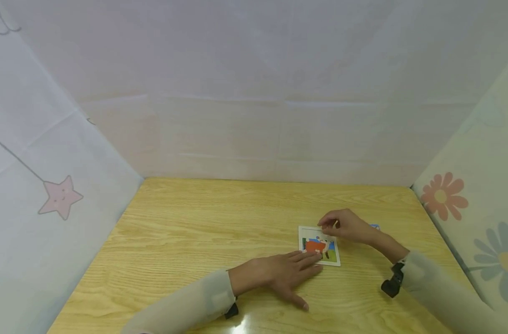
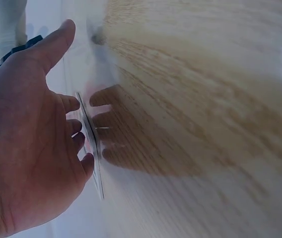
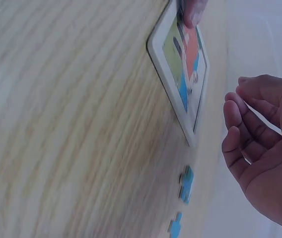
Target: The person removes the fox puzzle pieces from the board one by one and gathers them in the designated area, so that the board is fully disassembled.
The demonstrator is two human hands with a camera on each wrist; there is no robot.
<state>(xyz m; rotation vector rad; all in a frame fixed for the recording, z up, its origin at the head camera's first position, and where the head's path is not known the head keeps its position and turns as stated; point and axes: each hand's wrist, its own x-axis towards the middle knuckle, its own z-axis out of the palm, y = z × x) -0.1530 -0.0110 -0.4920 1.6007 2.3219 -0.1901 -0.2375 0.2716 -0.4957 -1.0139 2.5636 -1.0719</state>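
A square jigsaw puzzle in a white frame (image 1: 331,263) lies flat on the wooden table, its picture an orange-red animal over green and blue. Across its near left part my left hand (image 1: 285,273) rests with fingers straight and spread, the fingertips on the picture. Only the frame's thin edge (image 2: 92,134) shows beyond those fingers in the left wrist view. Over the far right corner hovers my right hand (image 1: 345,226), fingers loosely curled, apart from the board, with nothing visible in them. Part of the picture's upper area is pale, without colour.
Two loose blue puzzle pieces, one nearer (image 3: 186,184) and one at the lower border (image 3: 175,225), lie right of the board; my right wrist partly hides them in the head view. White cloth walls (image 1: 245,125) enclose the table (image 1: 187,222) at the back and sides.
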